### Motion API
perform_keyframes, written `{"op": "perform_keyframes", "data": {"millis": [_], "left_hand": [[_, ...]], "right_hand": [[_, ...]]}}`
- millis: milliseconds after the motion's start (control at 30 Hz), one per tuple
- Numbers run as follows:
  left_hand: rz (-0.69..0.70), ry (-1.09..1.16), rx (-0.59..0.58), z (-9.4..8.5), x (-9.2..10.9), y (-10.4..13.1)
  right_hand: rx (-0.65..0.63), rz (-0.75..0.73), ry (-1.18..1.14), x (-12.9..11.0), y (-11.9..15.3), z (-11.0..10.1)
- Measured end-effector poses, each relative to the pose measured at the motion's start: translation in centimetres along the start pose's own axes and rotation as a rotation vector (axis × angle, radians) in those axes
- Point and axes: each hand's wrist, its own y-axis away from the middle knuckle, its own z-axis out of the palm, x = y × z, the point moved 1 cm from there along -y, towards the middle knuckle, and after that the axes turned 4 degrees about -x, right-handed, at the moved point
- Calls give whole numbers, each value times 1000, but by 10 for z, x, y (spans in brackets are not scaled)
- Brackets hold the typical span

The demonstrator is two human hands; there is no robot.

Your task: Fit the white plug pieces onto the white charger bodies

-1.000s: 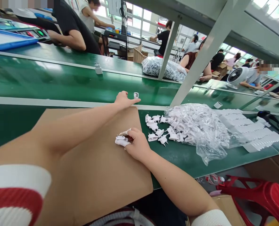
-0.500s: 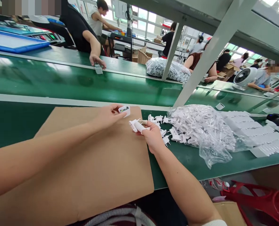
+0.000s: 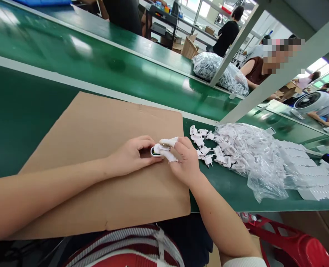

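Note:
My left hand is closed around a white charger housing, whose open end faces right. My right hand, with white covers on its thumb and index finger, pinches a white plug cap that is mostly hidden by these fingers. The cap is up against the housing's open end; how far it sits in cannot be told. Both hands are over a brown cardboard sheet. Right of them, loose white plug caps with metal pins lie on the green bench.
An open clear bag heaped with more caps stands to the right, before rows of white housings. A slanted metal post rises behind. Beyond runs a green conveyor. A red plastic stool is at lower right. Other people sit across.
My hands have come together: the plug cap in my right hand has moved to the open end of the housing in my left. The view has tilted and turned downward.

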Motion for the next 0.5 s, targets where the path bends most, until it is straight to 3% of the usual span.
{"op": "perform_keyframes", "data": {"millis": [233,500], "left_hand": [[24,19,-9,-2,0,-1],[19,29,-17,-3,-3,-1]], "right_hand": [[-87,-65,105,-4,-6,8],[-28,-104,127,-5,-3,6]]}}
